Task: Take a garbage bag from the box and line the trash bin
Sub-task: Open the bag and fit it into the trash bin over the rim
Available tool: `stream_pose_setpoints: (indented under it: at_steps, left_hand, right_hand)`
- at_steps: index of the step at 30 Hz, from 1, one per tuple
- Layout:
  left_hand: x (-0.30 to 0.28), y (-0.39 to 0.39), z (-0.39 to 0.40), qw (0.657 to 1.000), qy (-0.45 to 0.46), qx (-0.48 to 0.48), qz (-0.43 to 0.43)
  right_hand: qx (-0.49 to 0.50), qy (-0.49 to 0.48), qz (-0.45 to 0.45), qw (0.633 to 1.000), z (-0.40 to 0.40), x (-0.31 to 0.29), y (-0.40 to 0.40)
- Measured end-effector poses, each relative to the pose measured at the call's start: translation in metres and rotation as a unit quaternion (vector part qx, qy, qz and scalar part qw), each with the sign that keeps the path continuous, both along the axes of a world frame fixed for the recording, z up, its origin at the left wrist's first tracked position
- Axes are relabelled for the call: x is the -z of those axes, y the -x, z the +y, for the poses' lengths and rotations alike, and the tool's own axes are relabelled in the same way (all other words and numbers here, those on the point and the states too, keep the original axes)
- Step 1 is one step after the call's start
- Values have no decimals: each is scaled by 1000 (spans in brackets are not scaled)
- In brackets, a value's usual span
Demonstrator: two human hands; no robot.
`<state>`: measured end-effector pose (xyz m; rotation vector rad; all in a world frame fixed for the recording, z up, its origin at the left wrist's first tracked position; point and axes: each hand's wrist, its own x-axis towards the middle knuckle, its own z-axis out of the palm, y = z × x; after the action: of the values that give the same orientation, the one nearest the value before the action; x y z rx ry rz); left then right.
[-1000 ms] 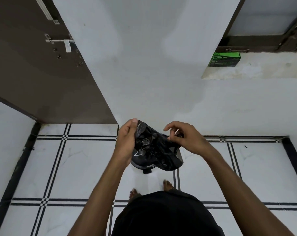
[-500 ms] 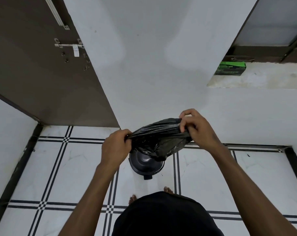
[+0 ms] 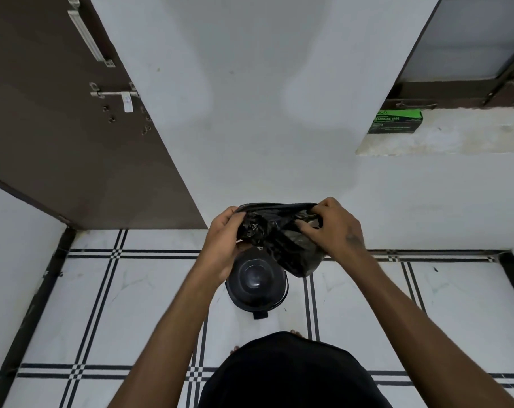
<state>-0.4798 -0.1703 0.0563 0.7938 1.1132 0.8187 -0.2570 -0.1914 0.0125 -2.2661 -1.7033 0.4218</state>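
Note:
A crumpled black garbage bag (image 3: pixel 279 231) hangs in the air between my two hands, its upper edge stretched flat. My left hand (image 3: pixel 223 240) grips the bag's left side. My right hand (image 3: pixel 332 228) grips the right side, fingers curled into the plastic. Directly below stands a small black trash bin (image 3: pixel 257 290) with its lid shut, on the tiled floor; the bag and my left hand hide its far edge. The green garbage bag box (image 3: pixel 395 121) lies on a white ledge at the upper right.
A white wall rises just behind the bin. A brown door (image 3: pixel 58 113) with a metal latch stands at the left. The stone ledge (image 3: pixel 456 139) juts out at the right below a window frame. My bare feet stand close behind the bin on white tiles with black stripes.
Both hands have shifted their grip on the bag; its top edge is now pulled flat between them, and more of the bin shows below.

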Motion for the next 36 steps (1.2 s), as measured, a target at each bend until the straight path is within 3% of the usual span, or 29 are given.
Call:
stream_pose_setpoints:
  at_steps: [4, 7, 9, 11, 14, 16, 17, 18, 19, 21, 22, 24, 26, 28, 30, 33, 34, 36]
  left_hand:
    - [3, -4, 2, 999, 24, 10, -30]
    - [7, 7, 3, 989, -35, 120, 74]
    - [10, 19, 6, 945, -111, 219, 214]
    - [16, 31, 10, 867, -191, 278, 367]
    - [24, 44, 15, 778, -260, 250, 515]
    - [28, 49, 21, 731, -293, 205, 582]
    - [31, 52, 25, 724, -296, 183, 596]
    - [33, 53, 29, 742, -278, 160, 589]
    - [33, 54, 33, 796, -235, 130, 543]
    - [26, 52, 40, 944, -86, 30, 318]
    - [20, 48, 40, 984, 1, -28, 174]
    - [9, 40, 40, 986, 127, -100, -47]
    - [7, 33, 40, 978, 156, -119, -76]
    - [12, 28, 36, 987, 117, -109, 15]
    - [19, 33, 33, 972, -29, -47, 226]
    - [30, 48, 23, 820, -221, 65, 525]
    - [34, 50, 20, 776, -240, 77, 578]
    - [42, 49, 15, 726, -262, 94, 629]
  right_hand:
    - [15, -55, -44, 997, 6, 8, -8]
    - [40, -76, -18, 996, 3, 9, -17]
    - [35, -89, -24, 995, 1, 13, -28]
    - [34, -67, -5, 997, 2, 18, -38]
    - [61, -14, 89, 994, 2, 22, -49]
    - [-16, 6, 50, 999, -5, 22, -52]
    - [-77, 21, 2, 997, -10, 23, -55]
    - [-124, 18, -38, 991, -13, 27, -56]
    - [-147, 27, -57, 987, -15, 31, -59]
    - [-148, 53, -60, 986, -17, 36, -62]
    - [-144, 68, -64, 985, -16, 37, -61]
    - [-153, 102, -81, 980, -16, 38, -57]
    - [-146, 116, -89, 978, -15, 43, -54]
    - [-107, 125, -88, 982, -13, 44, -53]
    - [-21, 122, -61, 990, -9, 41, -58]
    - [165, 74, 41, 983, -5, 31, -70]
    - [206, 51, 60, 975, -4, 29, -71]
    - [246, 8, 103, 964, 1, 27, -67]
